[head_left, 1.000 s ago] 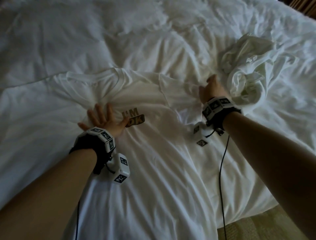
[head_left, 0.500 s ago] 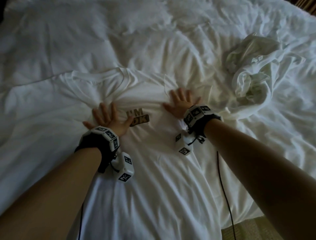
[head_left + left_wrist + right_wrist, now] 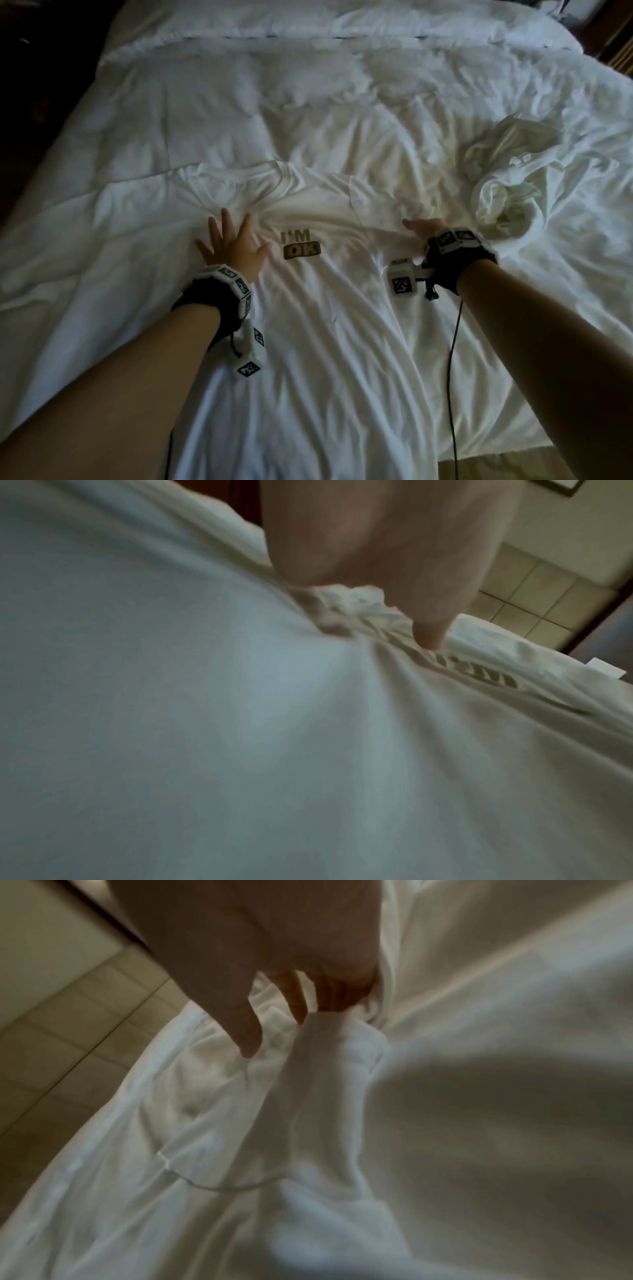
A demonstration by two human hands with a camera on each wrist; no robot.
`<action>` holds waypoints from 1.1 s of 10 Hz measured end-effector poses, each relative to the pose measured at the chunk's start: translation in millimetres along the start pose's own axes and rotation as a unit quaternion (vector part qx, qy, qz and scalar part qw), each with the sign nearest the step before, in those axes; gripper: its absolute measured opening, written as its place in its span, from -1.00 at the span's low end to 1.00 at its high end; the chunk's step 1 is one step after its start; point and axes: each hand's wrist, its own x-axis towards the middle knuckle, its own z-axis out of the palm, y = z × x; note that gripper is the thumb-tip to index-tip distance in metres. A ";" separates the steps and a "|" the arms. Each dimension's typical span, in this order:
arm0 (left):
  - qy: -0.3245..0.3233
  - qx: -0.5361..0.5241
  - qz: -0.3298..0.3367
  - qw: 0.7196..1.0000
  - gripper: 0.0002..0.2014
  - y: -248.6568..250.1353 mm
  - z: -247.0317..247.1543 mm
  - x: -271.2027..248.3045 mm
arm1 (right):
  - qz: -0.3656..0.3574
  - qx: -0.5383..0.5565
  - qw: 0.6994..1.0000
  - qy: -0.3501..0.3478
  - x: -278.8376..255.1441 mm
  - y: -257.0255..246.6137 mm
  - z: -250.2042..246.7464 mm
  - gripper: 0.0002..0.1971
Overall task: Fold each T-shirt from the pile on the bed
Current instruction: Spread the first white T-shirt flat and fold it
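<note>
Since a moment ago her right hand (image 3: 420, 229) has slid outward from the chest print to the T-shirt's sleeve side. Left hand (image 3: 233, 244) lies flat, fingers spread, pressing the white T-shirt (image 3: 329, 318) spread on the bed (image 3: 171, 113). Right fingers (image 3: 294, 1001) curl into bunched fabric. Crumpled pile (image 3: 513, 181) sits far right.
</note>
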 end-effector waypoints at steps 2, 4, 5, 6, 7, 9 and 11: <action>0.103 -0.061 -0.065 0.991 -0.45 -51.5 -29.2 2.8 | 0.011 0.106 0.991 -0.075 -7.7 -4.7 11.1 -0.79; 0.241 -0.190 -0.091 0.947 -0.63 -85.8 -42.3 -12.0 | -0.066 0.081 0.990 -0.090 -39.4 -39.0 52.8 -0.60; 0.261 -0.224 -0.104 0.933 -0.66 -93.8 -51.4 -22.5 | -0.115 0.069 0.984 -0.119 -81.7 -65.3 81.3 -0.63; 0.275 -0.247 -0.118 0.922 -0.67 -113.2 -68.2 -26.8 | -0.144 0.072 0.975 -0.150 -120.3 -93.4 118.7 -0.66; 0.288 -0.261 -0.152 0.909 -0.68 -142.9 -85.4 -31.8 | -0.179 0.032 0.970 -0.163 -149.4 -113.1 158.1 -0.81; 0.287 -0.337 -0.190 0.876 -0.74 -226.2 -109.4 -35.9 | -0.218 0.013 0.952 -0.213 -217.9 -150.7 249.6 -0.68; 0.208 -0.482 -0.165 0.835 -0.82 -292.1 -108.6 -36.2 | -0.246 -0.028 0.931 -0.267 -269.0 -156.0 355.3 -0.67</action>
